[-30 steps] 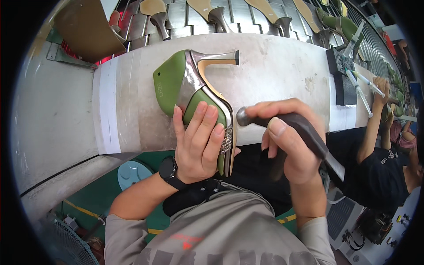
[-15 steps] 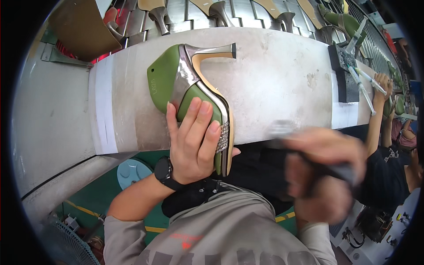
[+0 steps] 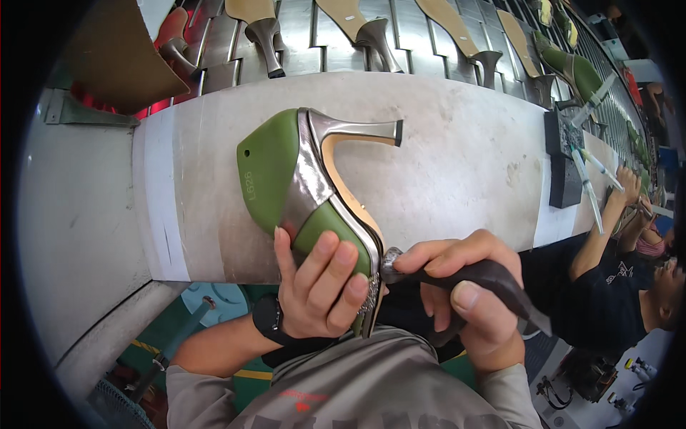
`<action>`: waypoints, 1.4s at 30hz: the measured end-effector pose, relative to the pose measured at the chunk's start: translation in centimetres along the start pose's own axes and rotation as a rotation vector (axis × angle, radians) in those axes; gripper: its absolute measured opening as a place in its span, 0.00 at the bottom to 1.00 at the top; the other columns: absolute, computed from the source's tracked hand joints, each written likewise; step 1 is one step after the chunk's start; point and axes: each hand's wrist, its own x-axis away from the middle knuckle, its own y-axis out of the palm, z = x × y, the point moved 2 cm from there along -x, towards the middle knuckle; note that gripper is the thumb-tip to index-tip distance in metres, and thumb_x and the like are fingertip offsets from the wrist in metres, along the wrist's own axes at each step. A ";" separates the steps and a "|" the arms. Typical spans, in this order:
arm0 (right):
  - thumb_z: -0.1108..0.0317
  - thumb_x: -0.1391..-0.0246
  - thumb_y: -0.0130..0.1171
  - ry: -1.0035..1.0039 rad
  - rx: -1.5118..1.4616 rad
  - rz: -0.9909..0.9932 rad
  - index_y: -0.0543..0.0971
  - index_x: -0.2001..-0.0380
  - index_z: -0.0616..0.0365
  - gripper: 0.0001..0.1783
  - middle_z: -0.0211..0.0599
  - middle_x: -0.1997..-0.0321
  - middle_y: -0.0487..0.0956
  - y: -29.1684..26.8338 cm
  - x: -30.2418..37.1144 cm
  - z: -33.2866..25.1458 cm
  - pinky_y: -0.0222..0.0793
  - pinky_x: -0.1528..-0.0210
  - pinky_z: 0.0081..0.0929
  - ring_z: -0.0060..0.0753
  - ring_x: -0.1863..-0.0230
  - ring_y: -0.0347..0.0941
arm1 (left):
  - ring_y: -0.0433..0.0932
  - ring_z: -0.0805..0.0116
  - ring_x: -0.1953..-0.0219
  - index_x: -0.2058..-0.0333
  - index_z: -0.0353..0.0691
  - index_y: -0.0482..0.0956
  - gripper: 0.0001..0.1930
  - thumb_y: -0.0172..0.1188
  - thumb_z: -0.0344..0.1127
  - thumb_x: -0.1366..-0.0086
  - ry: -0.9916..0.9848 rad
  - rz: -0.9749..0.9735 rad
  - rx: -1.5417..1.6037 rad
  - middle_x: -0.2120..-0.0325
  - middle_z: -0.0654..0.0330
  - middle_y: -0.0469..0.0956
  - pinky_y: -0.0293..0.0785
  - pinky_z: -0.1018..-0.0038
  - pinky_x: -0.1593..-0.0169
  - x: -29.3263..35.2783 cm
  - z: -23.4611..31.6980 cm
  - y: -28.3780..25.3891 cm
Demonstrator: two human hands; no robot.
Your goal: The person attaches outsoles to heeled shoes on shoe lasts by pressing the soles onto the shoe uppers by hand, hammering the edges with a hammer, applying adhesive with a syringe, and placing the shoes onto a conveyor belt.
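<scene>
A high-heeled shoe (image 3: 311, 171) in metallic silver leather lies on its side on a green shoe last (image 3: 268, 168), heel to the far right. Its tan sole faces right, and a strap of sparkling stones (image 3: 370, 294) crosses the forefoot. My left hand (image 3: 314, 289) holds the front part, fingers spread over the last, with the toe end over the bench's near edge. My right hand (image 3: 475, 286) grips dark lasting pincers (image 3: 493, 275), whose rounded metal head meets the sole edge beside the stone strap. Whether the jaws are closed is hidden.
The pale bench (image 3: 457, 164) carries a dark block (image 3: 564, 175) with several syringes (image 3: 587, 182) at the right. Behind runs a slatted metal conveyor (image 3: 300, 50) with several heeled soles (image 3: 450, 28). A co-worker's arm (image 3: 604, 218) reaches in at the right. A brown board (image 3: 118, 53) stands far left.
My right hand has swung left with the pincers, from a blurred position at the right up to the sole edge. The shoe and my left hand appear lower in the picture, as does the bench.
</scene>
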 end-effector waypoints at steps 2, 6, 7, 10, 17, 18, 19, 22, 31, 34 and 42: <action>0.69 0.40 0.60 0.073 0.014 -0.024 0.78 0.56 0.67 0.13 0.59 0.46 0.85 -0.5 -1.7 -0.6 0.73 0.71 0.17 0.21 0.70 0.78 | 0.69 0.37 0.31 0.31 0.36 0.55 0.45 0.67 0.59 0.31 0.038 -0.045 -0.046 0.35 0.39 0.67 0.56 0.17 0.33 0.5 0.1 -0.1; 0.70 0.43 0.60 0.266 0.135 -0.126 0.81 0.61 0.68 0.11 0.54 0.56 0.88 -0.4 -6.9 -2.9 0.68 0.77 0.16 0.16 0.81 0.70 | 0.71 0.45 0.33 0.34 0.43 0.58 0.40 0.67 0.59 0.31 0.011 -0.009 -0.077 0.36 0.49 0.67 0.57 0.16 0.34 0.9 0.3 0.2; 0.63 0.53 0.64 0.332 0.229 -0.086 0.79 0.67 0.67 0.16 0.70 0.60 0.86 0.5 -8.4 -3.6 0.67 0.83 0.18 0.22 0.87 0.68 | 0.71 0.45 0.33 0.34 0.43 0.58 0.40 0.67 0.59 0.31 0.002 -0.013 -0.076 0.36 0.49 0.67 0.57 0.16 0.34 0.9 0.3 0.2; 0.63 0.49 0.64 0.356 0.341 -0.185 0.79 0.65 0.67 0.15 0.60 0.59 0.87 2.1 -11.4 -4.2 0.67 0.83 0.18 0.20 0.86 0.68 | 0.70 0.47 0.33 0.33 0.46 0.58 0.40 0.69 0.58 0.32 0.005 -0.013 -0.066 0.38 0.51 0.67 0.58 0.17 0.34 1.2 0.4 0.1; 0.61 0.39 0.59 -0.287 0.436 -0.030 0.74 0.51 0.65 0.20 0.59 0.44 0.81 2.9 -10.0 -1.2 0.76 0.69 0.22 0.25 0.73 0.77 | 0.73 0.56 0.32 0.37 0.54 0.74 0.22 0.63 0.39 0.29 -0.087 -0.268 0.184 0.36 0.58 0.75 0.53 0.31 0.26 -0.7 -1.3 -3.2; 0.59 0.36 0.58 -0.447 0.412 -0.002 0.73 0.50 0.64 0.19 0.58 0.45 0.81 2.2 -9.9 -1.0 0.76 0.71 0.22 0.25 0.74 0.77 | 0.75 0.57 0.33 0.41 0.52 0.80 0.20 0.66 0.38 0.31 -0.122 -0.300 0.284 0.37 0.58 0.78 0.57 0.41 0.25 -2.3 -2.2 -4.4; 0.58 0.33 0.56 -0.602 0.391 0.031 0.73 0.50 0.62 0.19 0.57 0.47 0.82 1.4 -9.6 -1.2 0.76 0.72 0.21 0.26 0.75 0.77 | 0.76 0.54 0.34 0.44 0.47 0.82 0.18 0.66 0.34 0.32 -0.082 -0.329 0.342 0.39 0.55 0.79 0.61 0.45 0.27 -3.6 -3.6 -5.2; 0.56 0.25 0.48 -0.380 0.136 0.127 0.74 0.55 0.62 0.17 0.61 0.53 0.82 -0.2 -9.5 -2.8 0.74 0.79 0.20 0.27 0.82 0.74 | 0.75 0.45 0.35 0.40 0.36 0.79 0.22 0.61 0.30 0.33 -0.248 -0.203 0.294 0.38 0.48 0.78 0.64 0.51 0.29 -7.0 -8.3 -5.0; 0.66 0.28 0.53 -0.137 0.044 0.189 0.77 0.61 0.68 0.13 0.57 0.61 0.86 2.3 -11.4 -0.8 0.74 0.78 0.21 0.28 0.80 0.76 | 0.78 0.47 0.43 0.44 0.32 0.83 0.19 0.49 0.33 0.26 -0.473 -0.261 0.354 0.43 0.43 0.80 0.70 0.59 0.37 -9.3 -11.6 -1.5; 0.58 0.31 0.52 -0.157 0.287 0.212 0.75 0.65 0.64 0.17 0.56 0.67 0.83 3.3 -12.4 -2.1 0.68 0.84 0.19 0.28 0.86 0.70 | 0.77 0.48 0.44 0.46 0.34 0.84 0.18 0.51 0.34 0.26 -0.463 -0.256 0.357 0.42 0.44 0.79 0.70 0.59 0.37 -9.6 -11.8 -1.5; 0.61 0.34 0.52 -0.063 0.338 0.100 0.75 0.67 0.64 0.15 0.55 0.68 0.84 3.8 -13.2 -2.5 0.66 0.85 0.19 0.27 0.88 0.68 | 0.78 0.50 0.47 0.48 0.35 0.86 0.18 0.55 0.34 0.32 -0.472 -0.260 0.319 0.43 0.44 0.79 0.71 0.60 0.40 -9.1 -12.2 -1.7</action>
